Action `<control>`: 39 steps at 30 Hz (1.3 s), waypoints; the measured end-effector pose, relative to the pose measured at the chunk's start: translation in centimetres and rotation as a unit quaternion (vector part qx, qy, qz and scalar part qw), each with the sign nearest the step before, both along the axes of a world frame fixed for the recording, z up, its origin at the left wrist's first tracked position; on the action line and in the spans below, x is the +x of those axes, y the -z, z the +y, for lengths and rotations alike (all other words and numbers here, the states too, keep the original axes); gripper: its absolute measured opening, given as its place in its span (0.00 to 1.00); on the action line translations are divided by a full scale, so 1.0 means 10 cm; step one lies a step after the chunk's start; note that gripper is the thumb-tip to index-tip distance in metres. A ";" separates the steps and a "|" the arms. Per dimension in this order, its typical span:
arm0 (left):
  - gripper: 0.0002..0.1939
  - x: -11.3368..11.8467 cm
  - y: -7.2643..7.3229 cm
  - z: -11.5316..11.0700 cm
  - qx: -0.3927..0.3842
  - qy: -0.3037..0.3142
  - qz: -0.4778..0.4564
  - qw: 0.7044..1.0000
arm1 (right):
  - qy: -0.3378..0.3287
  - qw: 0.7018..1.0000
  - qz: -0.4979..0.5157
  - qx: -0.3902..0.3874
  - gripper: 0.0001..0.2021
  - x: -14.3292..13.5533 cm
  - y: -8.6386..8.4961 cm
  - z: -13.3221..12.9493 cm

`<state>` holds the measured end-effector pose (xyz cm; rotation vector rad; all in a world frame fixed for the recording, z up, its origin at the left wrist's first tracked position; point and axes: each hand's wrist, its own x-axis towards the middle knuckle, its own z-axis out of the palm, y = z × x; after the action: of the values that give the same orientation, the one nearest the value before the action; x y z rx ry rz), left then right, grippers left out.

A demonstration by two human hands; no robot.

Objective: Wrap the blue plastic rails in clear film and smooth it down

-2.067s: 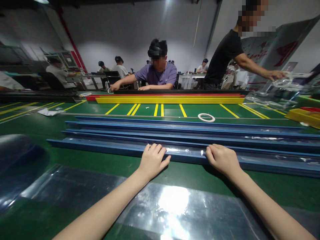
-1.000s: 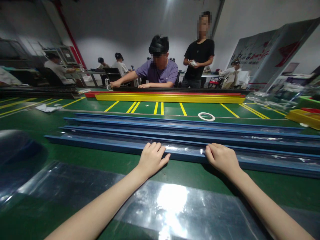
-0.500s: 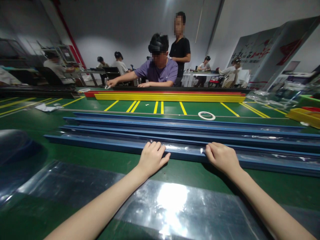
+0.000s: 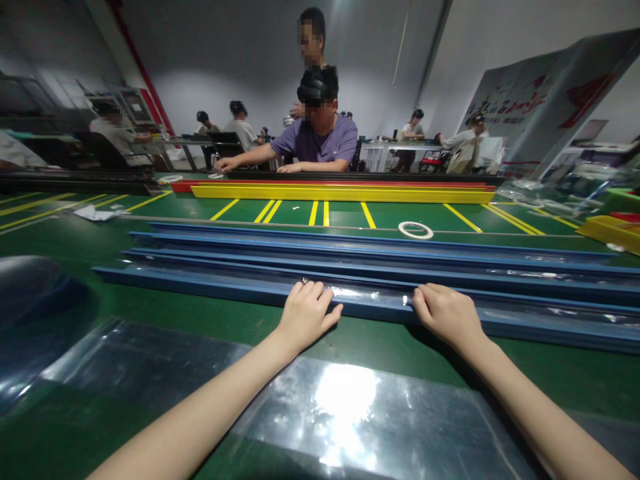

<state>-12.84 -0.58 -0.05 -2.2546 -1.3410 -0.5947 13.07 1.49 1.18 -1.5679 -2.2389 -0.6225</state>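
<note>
My left hand (image 4: pixel 307 313) curls its fingers over the near wall of the front blue plastic channel (image 4: pixel 370 310), its thumb pointing out to the right. Further right along that same long strip, my right hand (image 4: pixel 449 315) is closed on the near edge, its knuckles up. Shiny clear film lies inside the channel between the hands. My fingertips are hidden inside the trough. Several more blue channels (image 4: pixel 360 252) lie parallel just behind. Under my forearms a clear plastic sheet (image 4: pixel 410 417) is spread flat on the green tabletop (image 4: pixel 220 310), reflecting a bright light.
A white ring (image 4: pixel 416 237), perhaps a tape roll, lies beyond the channels. Yellow channels (image 4: pixel 340 194), with red and black ones, run along the far side before a co-worker (image 4: pixel 325 143). A curved glossy sheet (image 4: pixel 35 300) stands at left, a yellow bin (image 4: pixel 613 232) at right.
Both my hands keep their places on the front channel; the view shifts slightly. The standing person in the background has moved left, behind the seated co-worker.
</note>
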 end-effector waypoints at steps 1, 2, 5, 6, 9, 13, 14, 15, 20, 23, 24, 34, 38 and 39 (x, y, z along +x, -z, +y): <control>0.14 0.00 0.00 0.00 0.000 0.000 0.000 1.000 | 0.000 1.000 0.000 0.000 0.20 0.00 0.00 0.00; 0.14 0.00 0.00 0.00 -0.001 0.000 0.001 1.000 | 0.001 1.000 0.001 -0.001 0.20 0.00 0.00 0.00; 0.14 0.00 0.00 0.00 0.000 -0.001 0.001 1.000 | 0.002 1.000 0.002 -0.001 0.20 0.00 -0.01 0.00; 0.14 0.00 0.00 0.00 0.000 -0.001 0.002 1.000 | 0.002 1.000 0.003 -0.001 0.20 0.00 -0.01 0.00; 0.14 0.01 0.00 0.00 0.001 -0.002 0.005 1.000 | 0.002 1.000 0.004 -0.001 0.20 0.00 0.00 0.00; 0.14 0.01 0.00 0.00 0.001 -0.004 0.008 1.000 | 0.001 1.000 0.005 -0.001 0.20 -0.01 -0.01 0.00; 0.14 0.01 0.00 0.00 0.001 -0.003 0.007 1.000 | 0.002 1.000 0.004 -0.002 0.20 -0.01 -0.01 0.00; 0.14 0.00 0.00 0.00 0.001 -0.003 0.006 1.000 | 0.003 1.000 0.004 -0.004 0.20 -0.01 -0.01 0.00; 0.14 0.00 -0.01 -0.01 -0.002 -0.002 0.002 1.000 | 0.008 1.000 0.002 -0.013 0.20 -0.01 -0.02 -0.01; 0.14 0.00 0.00 -0.01 -0.003 -0.001 -0.002 1.000 | 0.009 1.000 0.002 -0.016 0.20 -0.01 -0.02 -0.01; 0.14 0.00 0.00 -0.01 -0.004 -0.001 -0.004 1.000 | 0.009 1.000 0.002 -0.016 0.20 -0.01 -0.02 -0.01; 0.13 -0.01 0.00 0.00 -0.009 0.002 -0.013 1.000 | 0.001 1.000 -0.001 -0.031 0.20 0.00 -0.03 -0.01; 0.13 0.00 0.00 0.00 -0.011 0.003 -0.017 1.000 | -0.002 0.998 -0.006 -0.060 0.20 0.00 -0.05 -0.01; 0.13 0.00 0.00 0.00 -0.012 0.004 -0.018 1.000 | -0.002 0.998 -0.007 -0.067 0.20 0.01 -0.05 -0.01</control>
<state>-12.89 -0.61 -0.09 -2.2784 -1.3646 -0.6279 13.13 1.39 1.68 -1.6260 -2.3362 -0.4915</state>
